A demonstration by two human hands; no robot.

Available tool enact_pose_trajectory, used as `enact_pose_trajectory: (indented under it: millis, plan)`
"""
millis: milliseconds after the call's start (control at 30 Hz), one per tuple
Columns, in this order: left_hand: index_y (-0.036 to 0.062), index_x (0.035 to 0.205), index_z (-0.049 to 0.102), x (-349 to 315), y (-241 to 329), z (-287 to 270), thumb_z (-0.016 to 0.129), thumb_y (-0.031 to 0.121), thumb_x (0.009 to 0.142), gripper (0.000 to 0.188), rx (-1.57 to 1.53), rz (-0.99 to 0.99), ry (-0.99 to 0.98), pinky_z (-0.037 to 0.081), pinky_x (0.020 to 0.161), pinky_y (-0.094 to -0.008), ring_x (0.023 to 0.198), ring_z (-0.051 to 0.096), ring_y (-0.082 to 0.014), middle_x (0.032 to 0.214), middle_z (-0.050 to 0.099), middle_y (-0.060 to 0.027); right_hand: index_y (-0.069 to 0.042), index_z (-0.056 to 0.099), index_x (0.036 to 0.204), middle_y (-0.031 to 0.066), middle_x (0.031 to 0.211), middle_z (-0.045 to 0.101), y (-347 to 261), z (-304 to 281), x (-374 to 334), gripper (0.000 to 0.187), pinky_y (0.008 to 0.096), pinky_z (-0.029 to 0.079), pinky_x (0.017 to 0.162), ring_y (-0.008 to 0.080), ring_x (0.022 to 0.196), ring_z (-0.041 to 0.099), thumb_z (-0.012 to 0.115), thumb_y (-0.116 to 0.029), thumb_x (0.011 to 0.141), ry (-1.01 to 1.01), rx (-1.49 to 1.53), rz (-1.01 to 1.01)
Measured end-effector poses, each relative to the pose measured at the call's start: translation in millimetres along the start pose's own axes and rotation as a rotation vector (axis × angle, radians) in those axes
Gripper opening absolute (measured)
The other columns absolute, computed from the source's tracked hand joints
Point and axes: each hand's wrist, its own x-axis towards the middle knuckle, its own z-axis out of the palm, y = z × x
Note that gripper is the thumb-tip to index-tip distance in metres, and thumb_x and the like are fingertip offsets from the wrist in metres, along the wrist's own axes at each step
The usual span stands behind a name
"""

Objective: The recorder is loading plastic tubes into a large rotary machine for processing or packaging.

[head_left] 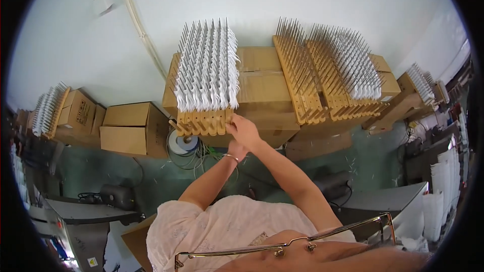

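On a cardboard box stands a row of wooden boards set with upright metal pins, white curled pieces threaded thickly over them. My right hand is at the near right end of this row, its fingers closed around the end of the outermost board. Just below it is my left hand, a bracelet at its wrist. My right hand and wrist cover the left hand's fingers, so its grip is hidden. The two hands overlap.
More pin boards stand to the right, some pins bare, some carrying white pieces. A large carton lies between the groups. An open carton and a cable spool with loose cables are at left. Grey machines flank me.
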Motion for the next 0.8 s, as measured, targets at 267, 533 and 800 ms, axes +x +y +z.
enact_pose_trajectory:
  millis: [267,533,800]
  plan:
    - [0.0053,0.104,0.054,-4.2,36.2,34.3,0.048,0.042,0.093,0.039,0.045,0.037,0.131,0.046,0.078,-0.0311,0.086,0.056,-0.0167,0.094,0.058,-0.0042,-0.005,0.056,0.086,0.0137,0.082,0.06,3.5,-4.3,-56.1,0.017,0.0444,0.047,0.068,0.0353,0.077,0.058,0.059,-0.021,0.082,0.192,-0.201,-0.025]
    - [0.0058,0.091,0.052,-159.4,47.7,-49.3,0.051,0.037,0.092,0.031,0.52,-0.148,0.123,0.039,0.041,-0.0257,0.047,0.049,-0.0121,0.064,0.051,-0.003,-0.005,0.06,0.099,0.0155,0.087,0.062,-80.5,-65.7,-86.0,0.017,0.0359,0.049,0.068,0.0308,0.076,0.062,0.058,-0.011,0.083,0.447,-0.151,-0.008]
    - [0.0014,0.084,0.056,-249.6,176.5,-129.1,0.05,0.022,0.088,0.022,1.111,-0.405,-0.103,0.039,0.043,-0.0245,0.048,0.049,-0.0102,0.063,0.053,-0.0029,-0.004,0.055,0.106,0.0125,0.075,0.059,-113.7,-137.5,-110.7,0.028,0.0332,0.046,0.062,0.0251,0.065,0.057,0.058,-0.01,0.079,0.472,-0.301,0.243]
